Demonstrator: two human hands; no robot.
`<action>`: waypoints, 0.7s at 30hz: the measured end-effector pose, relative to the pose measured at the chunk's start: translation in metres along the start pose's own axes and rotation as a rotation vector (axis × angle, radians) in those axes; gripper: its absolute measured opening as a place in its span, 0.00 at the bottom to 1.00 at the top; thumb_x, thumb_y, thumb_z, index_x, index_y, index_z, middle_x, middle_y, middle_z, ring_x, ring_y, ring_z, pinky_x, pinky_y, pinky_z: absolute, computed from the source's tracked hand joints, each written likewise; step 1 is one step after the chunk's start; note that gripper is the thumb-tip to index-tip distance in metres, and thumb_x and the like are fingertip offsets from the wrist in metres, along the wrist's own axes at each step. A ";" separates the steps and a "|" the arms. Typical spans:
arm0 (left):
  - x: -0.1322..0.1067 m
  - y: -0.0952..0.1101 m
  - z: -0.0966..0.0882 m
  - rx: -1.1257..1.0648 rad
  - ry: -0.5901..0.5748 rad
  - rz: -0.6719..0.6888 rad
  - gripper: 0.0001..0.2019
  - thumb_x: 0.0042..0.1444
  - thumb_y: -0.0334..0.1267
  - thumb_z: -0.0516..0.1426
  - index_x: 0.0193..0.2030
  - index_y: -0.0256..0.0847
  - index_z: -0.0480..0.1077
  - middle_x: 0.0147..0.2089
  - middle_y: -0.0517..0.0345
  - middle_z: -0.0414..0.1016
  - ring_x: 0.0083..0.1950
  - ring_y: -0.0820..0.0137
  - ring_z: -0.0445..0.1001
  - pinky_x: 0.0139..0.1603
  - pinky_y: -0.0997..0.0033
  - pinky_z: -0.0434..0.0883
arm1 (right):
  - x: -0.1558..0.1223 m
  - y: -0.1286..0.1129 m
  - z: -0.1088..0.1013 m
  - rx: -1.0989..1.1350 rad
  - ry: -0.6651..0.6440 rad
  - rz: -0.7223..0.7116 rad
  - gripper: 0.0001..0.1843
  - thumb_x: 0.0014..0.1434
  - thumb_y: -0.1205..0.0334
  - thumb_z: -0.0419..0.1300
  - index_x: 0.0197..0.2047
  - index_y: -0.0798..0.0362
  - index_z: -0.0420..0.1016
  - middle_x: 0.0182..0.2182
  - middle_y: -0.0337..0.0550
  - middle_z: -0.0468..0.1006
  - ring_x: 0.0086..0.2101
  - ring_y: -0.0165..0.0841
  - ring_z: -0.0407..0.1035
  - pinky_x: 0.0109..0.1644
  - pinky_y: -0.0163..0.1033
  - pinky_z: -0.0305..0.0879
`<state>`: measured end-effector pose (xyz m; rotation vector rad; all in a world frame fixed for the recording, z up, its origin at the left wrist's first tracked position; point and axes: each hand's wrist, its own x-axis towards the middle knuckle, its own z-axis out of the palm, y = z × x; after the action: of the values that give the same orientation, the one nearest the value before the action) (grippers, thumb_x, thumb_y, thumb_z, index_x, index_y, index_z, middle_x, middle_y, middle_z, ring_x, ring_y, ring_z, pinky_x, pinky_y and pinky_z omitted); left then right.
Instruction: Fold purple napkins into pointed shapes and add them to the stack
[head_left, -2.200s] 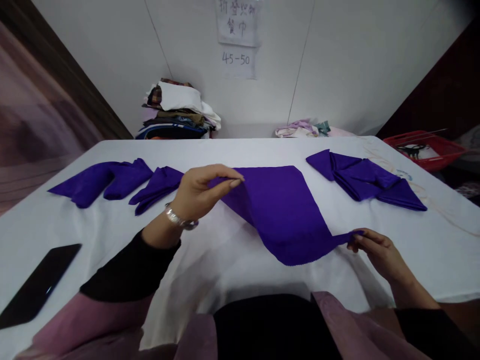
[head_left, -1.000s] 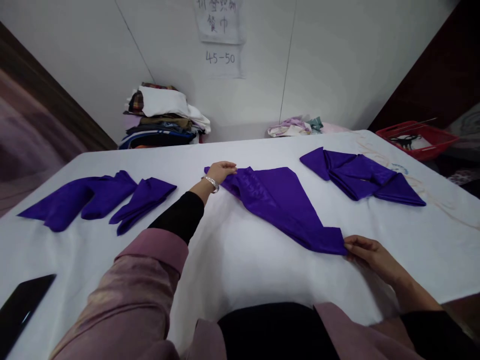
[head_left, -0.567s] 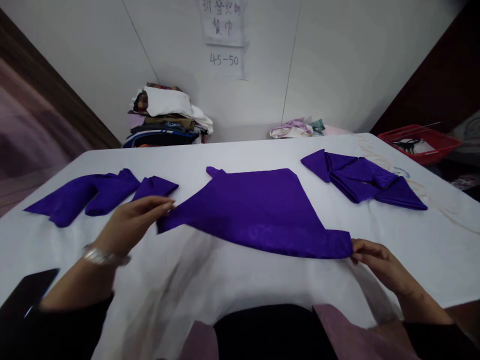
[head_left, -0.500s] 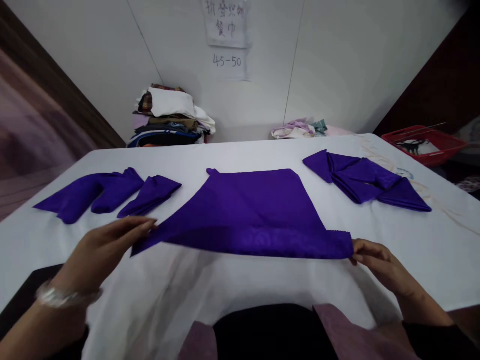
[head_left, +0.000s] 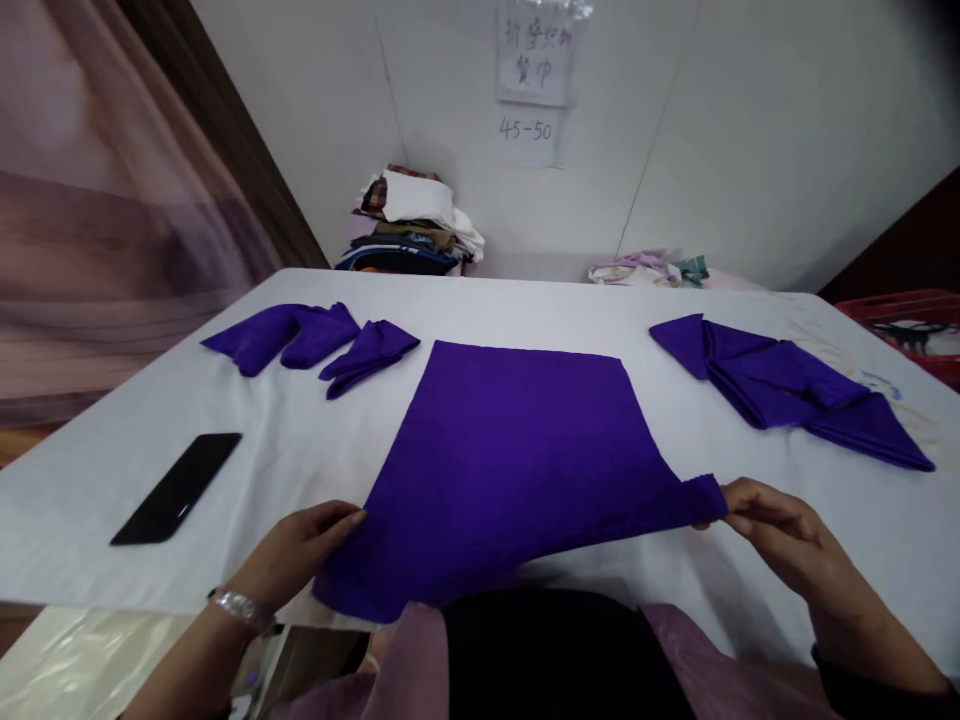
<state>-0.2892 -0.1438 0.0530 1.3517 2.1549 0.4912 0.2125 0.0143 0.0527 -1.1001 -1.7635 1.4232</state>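
Note:
A purple cloth napkin (head_left: 510,450) lies spread on the white-covered table in front of me, its near left corner hanging toward the table's front edge. My left hand (head_left: 319,535) pinches its left side edge between thumb and fingers. At the near right corner, my right hand (head_left: 769,520) grips the napkin, where a strip of the edge is turned up. Folded purple napkins (head_left: 787,385) lie overlapping in a row to the right. More folded purple napkins (head_left: 292,335) rest at the far left, beside a single folded one (head_left: 371,352).
A black phone (head_left: 180,488) lies on the white tablecloth (head_left: 247,560) left of my left hand. Stacked clothes (head_left: 412,225) and crumpled cloths (head_left: 641,268) sit behind the table by the wall. At the right is a red basket (head_left: 907,305); a curtain (head_left: 135,190) hangs at the left.
The napkin's far left corner now lies flat and its left part has dropped nearer to me. My left hand has shifted along the left edge. The view has turned left, uncovering the phone.

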 end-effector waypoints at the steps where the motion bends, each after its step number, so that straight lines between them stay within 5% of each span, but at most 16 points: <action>1: 0.001 0.001 0.002 -0.004 -0.047 -0.014 0.21 0.50 0.59 0.52 0.34 0.46 0.77 0.29 0.59 0.79 0.32 0.62 0.76 0.33 0.66 0.73 | 0.001 -0.002 0.001 -0.010 0.019 -0.004 0.06 0.53 0.58 0.62 0.34 0.48 0.77 0.31 0.44 0.77 0.35 0.40 0.71 0.41 0.41 0.68; 4: -0.001 0.008 0.005 -0.063 -0.134 -0.029 0.20 0.51 0.57 0.53 0.37 0.46 0.77 0.35 0.57 0.80 0.37 0.61 0.77 0.39 0.64 0.73 | 0.015 -0.015 0.007 -0.025 0.097 -0.026 0.07 0.50 0.58 0.64 0.34 0.49 0.77 0.30 0.43 0.77 0.33 0.37 0.71 0.38 0.37 0.68; 8: -0.016 0.031 0.015 -0.249 -0.270 0.145 0.17 0.51 0.52 0.56 0.43 0.49 0.76 0.44 0.56 0.78 0.46 0.60 0.75 0.48 0.61 0.71 | 0.051 -0.046 0.025 -0.035 0.184 -0.093 0.09 0.46 0.56 0.67 0.32 0.49 0.76 0.26 0.40 0.74 0.28 0.31 0.68 0.31 0.33 0.65; 14: -0.031 0.039 0.033 -0.271 -0.417 0.266 0.19 0.45 0.51 0.62 0.46 0.57 0.74 0.50 0.61 0.76 0.52 0.60 0.72 0.56 0.62 0.67 | 0.086 -0.071 0.048 -0.070 0.135 -0.063 0.14 0.40 0.52 0.70 0.29 0.50 0.77 0.27 0.41 0.75 0.29 0.32 0.68 0.32 0.36 0.65; 18: -0.017 0.015 0.030 -0.241 -0.207 0.165 0.17 0.53 0.54 0.54 0.44 0.50 0.73 0.45 0.59 0.77 0.48 0.60 0.74 0.50 0.62 0.71 | 0.072 -0.053 0.034 -0.034 0.100 -0.063 0.11 0.43 0.55 0.69 0.30 0.50 0.77 0.27 0.42 0.76 0.30 0.34 0.69 0.34 0.37 0.66; 21: -0.002 -0.002 0.025 -0.059 0.015 0.036 0.21 0.54 0.56 0.50 0.45 0.46 0.71 0.43 0.55 0.77 0.43 0.61 0.75 0.45 0.62 0.71 | 0.048 -0.031 0.015 0.008 0.207 -0.038 0.11 0.43 0.55 0.69 0.31 0.49 0.78 0.27 0.43 0.76 0.29 0.35 0.69 0.33 0.36 0.66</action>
<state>-0.2740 -0.1463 0.0327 1.3610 2.1147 0.5759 0.1701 0.0471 0.0770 -1.1596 -1.6222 1.2447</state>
